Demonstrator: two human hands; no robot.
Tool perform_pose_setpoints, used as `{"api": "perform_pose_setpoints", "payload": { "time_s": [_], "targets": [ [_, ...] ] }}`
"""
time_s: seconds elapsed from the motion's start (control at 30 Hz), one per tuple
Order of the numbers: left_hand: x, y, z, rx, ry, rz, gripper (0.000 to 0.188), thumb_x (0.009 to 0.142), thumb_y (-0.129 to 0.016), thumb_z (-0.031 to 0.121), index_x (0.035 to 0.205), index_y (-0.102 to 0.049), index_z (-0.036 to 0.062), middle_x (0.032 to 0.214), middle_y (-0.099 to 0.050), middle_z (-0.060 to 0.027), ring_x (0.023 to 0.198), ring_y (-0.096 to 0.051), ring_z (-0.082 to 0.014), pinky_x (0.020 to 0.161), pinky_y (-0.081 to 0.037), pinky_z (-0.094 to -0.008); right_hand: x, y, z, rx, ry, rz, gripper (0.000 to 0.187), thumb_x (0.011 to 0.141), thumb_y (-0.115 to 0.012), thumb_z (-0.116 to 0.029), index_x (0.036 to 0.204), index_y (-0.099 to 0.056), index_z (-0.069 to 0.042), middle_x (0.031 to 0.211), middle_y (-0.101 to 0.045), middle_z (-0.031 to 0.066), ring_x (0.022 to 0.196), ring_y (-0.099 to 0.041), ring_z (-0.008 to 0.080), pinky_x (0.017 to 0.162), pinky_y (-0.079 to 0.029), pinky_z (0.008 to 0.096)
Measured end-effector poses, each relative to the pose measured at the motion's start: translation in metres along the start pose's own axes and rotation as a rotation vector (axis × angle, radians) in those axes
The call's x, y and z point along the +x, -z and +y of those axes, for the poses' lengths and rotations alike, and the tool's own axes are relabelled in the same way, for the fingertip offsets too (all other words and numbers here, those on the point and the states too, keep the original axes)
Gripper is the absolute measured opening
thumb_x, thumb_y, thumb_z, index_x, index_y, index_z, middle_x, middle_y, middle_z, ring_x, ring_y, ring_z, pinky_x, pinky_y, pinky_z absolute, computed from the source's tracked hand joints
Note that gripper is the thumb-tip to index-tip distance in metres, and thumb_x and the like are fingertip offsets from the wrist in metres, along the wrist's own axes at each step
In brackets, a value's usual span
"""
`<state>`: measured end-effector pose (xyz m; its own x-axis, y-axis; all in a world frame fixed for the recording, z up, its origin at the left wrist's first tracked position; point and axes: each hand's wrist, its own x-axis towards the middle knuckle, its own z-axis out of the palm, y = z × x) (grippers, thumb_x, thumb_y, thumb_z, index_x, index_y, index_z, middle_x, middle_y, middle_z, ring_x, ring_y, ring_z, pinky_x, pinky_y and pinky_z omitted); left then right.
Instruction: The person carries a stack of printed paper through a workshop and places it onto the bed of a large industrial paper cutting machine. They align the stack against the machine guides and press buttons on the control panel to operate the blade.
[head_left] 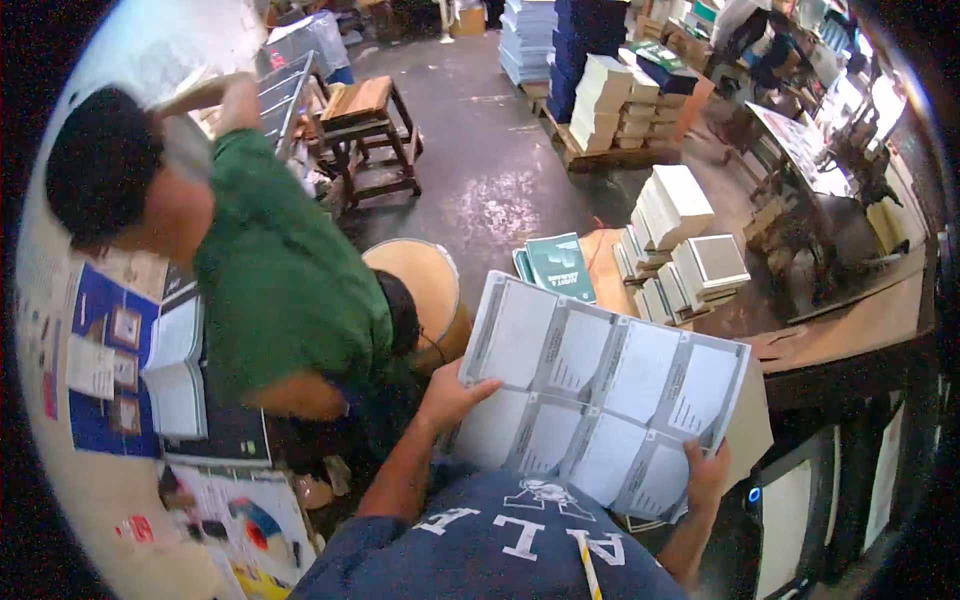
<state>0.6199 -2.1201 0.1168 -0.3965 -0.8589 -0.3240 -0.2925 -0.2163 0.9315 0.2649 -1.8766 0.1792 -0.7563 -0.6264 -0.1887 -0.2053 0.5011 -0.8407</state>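
Observation:
A large printed sheet (pixel 575 425), or a stack of them, is held in front of my chest. It is tilted and divided into several white panels with grey borders. My left hand (pixel 450 398) grips its left edge, thumb lying on top and fingers underneath. At the lower right edge, my right hand (pixel 706 470) also holds it, with the thumb over the front. How many sheets are there I cannot tell. A cream surface (pixel 757 440) shows behind the right edge.
A co-worker in a green shirt (pixel 285 260) leans over a table at the left, near an open booklet (pixel 175 370). Beyond me stand a round stool (pixel 415 275), a wooden stool (pixel 365 125), green-covered books (pixel 562 265), book stacks (pixel 680 215) and a loaded pallet (pixel 600 155).

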Motion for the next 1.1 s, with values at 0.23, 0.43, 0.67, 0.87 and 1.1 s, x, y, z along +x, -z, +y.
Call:
{"api": "perform_pose_setpoints", "payload": {
  "time_s": [0.23, 0.43, 0.67, 0.87, 1.1],
  "targets": [
    [0.181, 0.035, 0.060, -0.138, 0.126, -0.073, 0.050, 0.080, -0.080, 0.030, 0.116, -0.063, -0.0001, 0.104, -0.070, -0.0094, 0.091, -0.066, -0.0186, 0.080, -0.053, -0.0326, 0.131, -0.070, -0.075, -0.005, 0.025, 0.073, 0.067, 0.075, -0.082, -0.027, 0.128, -0.054, 0.003, 0.117, -0.065, 0.0157, 0.109, -0.060, 0.0273, 0.095, -0.046, 0.0381],
    [0.301, 0.098, 0.071, -0.009, -0.016, 0.111, 0.044, 0.080, -0.079, 0.025, 0.110, -0.065, -0.0034, 0.102, -0.071, -0.0119, 0.089, -0.067, -0.0185, 0.078, -0.054, -0.0331, 0.271, -0.158, -0.194, 0.056, 0.043, -0.115, 0.067, 0.077, -0.083, -0.031, 0.126, -0.054, 0.003, 0.116, -0.064, 0.0141, 0.105, -0.060, 0.0250, 0.093, -0.047, 0.0364],
    [0.423, 0.170, 0.108, -0.138, 0.151, 0.251, 0.042, 0.077, -0.081, 0.025, 0.104, -0.067, -0.0044, 0.096, -0.071, -0.0113, 0.084, -0.067, -0.0188, 0.075, -0.054, -0.0330, 0.401, -0.275, -0.283, -0.007, 0.111, -0.207, 0.053, 0.078, -0.081, -0.026, 0.116, -0.060, 0.003, 0.103, -0.069, 0.0135, 0.095, -0.064, 0.0215, 0.085, -0.050, 0.0369],
    [0.593, 0.260, 0.090, -0.016, 0.222, 0.343, 0.045, 0.074, -0.082, 0.026, 0.102, -0.068, -0.0057, 0.094, -0.072, -0.0129, 0.082, -0.067, -0.0190, 0.074, -0.054, -0.0333, 0.540, -0.445, -0.365, -0.199, 0.068, -0.309, 0.054, 0.078, -0.080, -0.027, 0.118, -0.060, 0.003, 0.101, -0.071, 0.0161, 0.093, -0.066, 0.0224, 0.084, -0.052, 0.0377],
    [0.767, 0.370, 0.116, -0.197, 0.265, 0.431, 0.044, 0.076, -0.081, 0.019, 0.108, -0.065, -0.0074, 0.098, -0.071, -0.0130, 0.085, -0.067, -0.0184, 0.076, -0.054, -0.0328, 0.728, -0.610, -0.458, -0.115, 0.138, -0.498, 0.054, 0.078, -0.080, -0.030, 0.116, -0.061, 0.004, 0.101, -0.071, 0.0175, 0.092, -0.068, 0.0230, 0.083, -0.052, 0.0364]
  ]
}}
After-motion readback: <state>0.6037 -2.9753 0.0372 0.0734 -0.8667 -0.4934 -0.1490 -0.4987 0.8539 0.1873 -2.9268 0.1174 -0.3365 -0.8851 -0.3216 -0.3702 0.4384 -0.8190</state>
